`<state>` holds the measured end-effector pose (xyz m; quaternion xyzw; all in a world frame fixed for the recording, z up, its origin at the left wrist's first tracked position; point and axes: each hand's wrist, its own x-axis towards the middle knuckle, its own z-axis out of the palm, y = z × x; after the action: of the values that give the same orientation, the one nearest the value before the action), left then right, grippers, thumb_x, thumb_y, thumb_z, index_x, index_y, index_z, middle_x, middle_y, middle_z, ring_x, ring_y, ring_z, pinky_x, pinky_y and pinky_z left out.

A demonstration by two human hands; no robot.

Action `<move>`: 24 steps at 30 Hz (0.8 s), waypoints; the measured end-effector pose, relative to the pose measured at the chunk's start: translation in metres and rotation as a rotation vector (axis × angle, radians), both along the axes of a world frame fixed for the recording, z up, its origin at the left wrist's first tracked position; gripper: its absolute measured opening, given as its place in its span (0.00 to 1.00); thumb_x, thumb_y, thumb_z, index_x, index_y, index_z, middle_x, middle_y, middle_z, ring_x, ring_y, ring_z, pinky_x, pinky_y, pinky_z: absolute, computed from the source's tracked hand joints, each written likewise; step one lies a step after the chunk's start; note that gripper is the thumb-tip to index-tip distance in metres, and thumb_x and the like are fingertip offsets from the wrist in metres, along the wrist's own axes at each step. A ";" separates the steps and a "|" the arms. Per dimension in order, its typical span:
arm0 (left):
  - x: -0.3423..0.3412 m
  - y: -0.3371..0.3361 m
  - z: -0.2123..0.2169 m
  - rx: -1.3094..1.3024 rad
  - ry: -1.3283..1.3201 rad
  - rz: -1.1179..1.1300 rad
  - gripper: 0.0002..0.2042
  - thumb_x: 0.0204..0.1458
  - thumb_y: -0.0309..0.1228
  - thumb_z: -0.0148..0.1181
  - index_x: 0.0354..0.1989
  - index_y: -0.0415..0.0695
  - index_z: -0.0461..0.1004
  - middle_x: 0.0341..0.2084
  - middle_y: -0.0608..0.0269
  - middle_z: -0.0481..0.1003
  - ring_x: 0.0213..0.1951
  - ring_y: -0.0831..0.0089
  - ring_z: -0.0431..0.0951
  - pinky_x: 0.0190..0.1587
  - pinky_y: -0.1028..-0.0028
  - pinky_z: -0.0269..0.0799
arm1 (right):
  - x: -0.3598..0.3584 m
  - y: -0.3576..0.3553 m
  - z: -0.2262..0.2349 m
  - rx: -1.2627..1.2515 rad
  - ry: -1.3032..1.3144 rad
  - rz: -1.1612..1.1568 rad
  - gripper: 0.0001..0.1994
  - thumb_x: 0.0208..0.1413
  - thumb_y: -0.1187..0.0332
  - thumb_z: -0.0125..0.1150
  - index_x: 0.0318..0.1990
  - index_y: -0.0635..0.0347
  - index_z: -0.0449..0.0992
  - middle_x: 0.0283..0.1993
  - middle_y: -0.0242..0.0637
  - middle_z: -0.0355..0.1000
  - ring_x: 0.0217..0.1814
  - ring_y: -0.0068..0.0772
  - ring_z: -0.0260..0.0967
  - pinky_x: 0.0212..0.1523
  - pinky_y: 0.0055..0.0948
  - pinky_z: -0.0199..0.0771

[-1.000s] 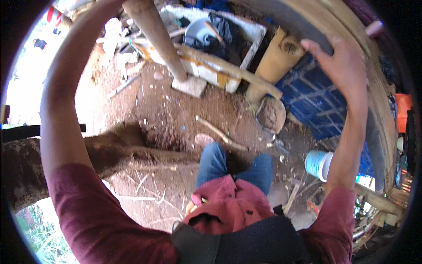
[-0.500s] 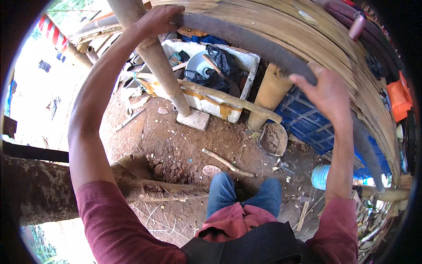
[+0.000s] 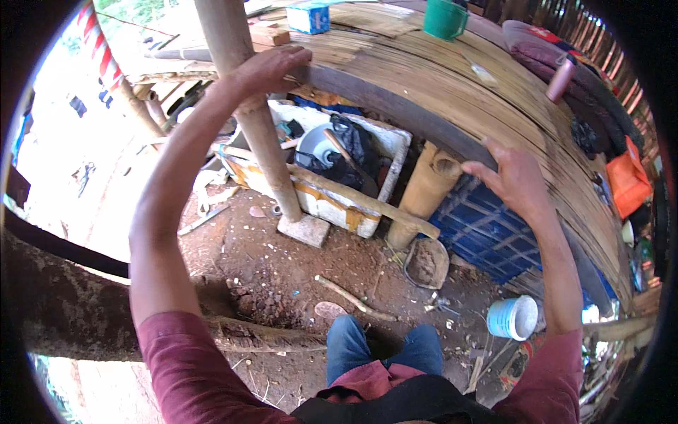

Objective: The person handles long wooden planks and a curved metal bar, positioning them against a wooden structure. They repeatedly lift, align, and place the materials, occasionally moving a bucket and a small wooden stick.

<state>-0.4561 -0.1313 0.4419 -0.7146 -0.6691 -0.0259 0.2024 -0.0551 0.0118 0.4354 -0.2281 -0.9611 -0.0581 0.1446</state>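
Note:
A dark edge board (image 3: 402, 101) runs along the front of a raised bamboo platform (image 3: 424, 67). My left hand (image 3: 272, 68) is closed over the board's left part, its arm passing across an upright bamboo post (image 3: 272, 155). Farther right, my right hand (image 3: 519, 180) grips the same board, with fingers on top and thumb over the front face. Part of each hand's contact with the board is hidden. Just below my right hand stands a thick, short bamboo stump (image 3: 421, 191) with a hollow near its top.
A foam box (image 3: 399, 152) under the platform holds a grey basin and black plastic. A blue panel (image 3: 480, 226), white-blue bucket (image 3: 512, 318) and stick (image 3: 353, 297) lie lower. The platform carries a green mug (image 3: 445, 20), pink bottle (image 3: 560, 81) and orange bag (image 3: 628, 180).
The view has tilted upward, so the scene sits lower and more of the platform shows, including the green mug and a blue-white box. Both hands stay on the edge board.

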 end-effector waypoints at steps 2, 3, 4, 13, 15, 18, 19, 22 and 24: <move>-0.003 -0.006 0.007 0.036 0.044 0.051 0.27 0.38 0.31 0.66 0.47 0.41 0.62 0.47 0.50 0.67 0.50 0.53 0.67 0.51 0.62 0.65 | -0.004 0.001 -0.004 -0.076 0.016 0.015 0.29 0.46 0.44 0.56 0.42 0.64 0.73 0.25 0.55 0.70 0.33 0.55 0.70 0.34 0.46 0.68; -0.005 -0.013 0.004 0.056 0.065 0.086 0.27 0.38 0.31 0.65 0.48 0.41 0.62 0.47 0.50 0.66 0.50 0.52 0.67 0.52 0.61 0.65 | -0.003 0.001 -0.006 -0.115 0.011 0.020 0.29 0.46 0.44 0.56 0.42 0.64 0.73 0.25 0.56 0.70 0.33 0.55 0.70 0.34 0.46 0.68; -0.007 -0.017 0.002 0.075 0.086 0.121 0.27 0.38 0.32 0.65 0.48 0.41 0.62 0.48 0.50 0.66 0.50 0.52 0.67 0.52 0.61 0.65 | -0.004 0.004 -0.003 -0.098 0.000 0.008 0.29 0.46 0.44 0.56 0.42 0.64 0.73 0.25 0.56 0.70 0.32 0.55 0.70 0.34 0.46 0.68; 0.008 0.004 0.005 0.028 -0.058 0.139 0.32 0.36 0.27 0.63 0.54 0.47 0.60 0.51 0.53 0.63 0.54 0.54 0.63 0.55 0.60 0.61 | 0.010 0.053 0.011 -0.306 0.005 0.046 0.28 0.46 0.46 0.59 0.42 0.65 0.73 0.25 0.53 0.70 0.33 0.52 0.71 0.34 0.42 0.67; 0.025 -0.006 0.002 0.203 -0.120 0.073 0.35 0.36 0.26 0.61 0.58 0.49 0.57 0.54 0.53 0.61 0.56 0.53 0.61 0.57 0.59 0.60 | 0.014 0.059 0.006 -0.195 0.063 0.103 0.29 0.45 0.46 0.60 0.41 0.67 0.73 0.20 0.49 0.68 0.27 0.44 0.69 0.30 0.37 0.65; 0.055 -0.024 -0.004 0.465 -0.200 0.049 0.37 0.37 0.23 0.58 0.62 0.50 0.53 0.56 0.51 0.58 0.56 0.53 0.60 0.58 0.59 0.57 | 0.011 0.063 0.023 -0.054 0.083 0.087 0.30 0.45 0.46 0.60 0.42 0.68 0.72 0.15 0.44 0.65 0.19 0.37 0.67 0.24 0.33 0.64; 0.061 -0.041 -0.012 0.495 -0.228 0.124 0.37 0.38 0.25 0.58 0.61 0.50 0.54 0.56 0.52 0.59 0.56 0.53 0.60 0.58 0.59 0.58 | -0.002 0.051 0.049 -0.139 -0.002 -0.024 0.30 0.45 0.45 0.59 0.42 0.67 0.73 0.19 0.48 0.67 0.24 0.45 0.69 0.28 0.37 0.66; 0.070 -0.056 -0.048 0.671 -0.423 0.245 0.31 0.42 0.25 0.57 0.59 0.47 0.57 0.51 0.54 0.65 0.50 0.60 0.67 0.51 0.65 0.65 | -0.020 0.073 0.064 -0.170 0.022 0.003 0.29 0.46 0.46 0.59 0.43 0.66 0.72 0.18 0.46 0.69 0.19 0.39 0.70 0.25 0.34 0.68; 0.075 -0.064 -0.076 0.761 -0.811 0.325 0.28 0.46 0.22 0.55 0.58 0.44 0.59 0.50 0.56 0.66 0.51 0.66 0.68 0.48 0.71 0.67 | -0.037 0.072 0.065 -0.471 0.005 0.048 0.27 0.47 0.48 0.60 0.44 0.66 0.72 0.17 0.43 0.69 0.16 0.30 0.68 0.22 0.30 0.68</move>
<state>-0.3806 -0.1954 0.3660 -0.4126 -0.7380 -0.5048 0.1738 -0.0925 0.0842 0.5000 -0.2329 -0.9528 0.1719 0.0912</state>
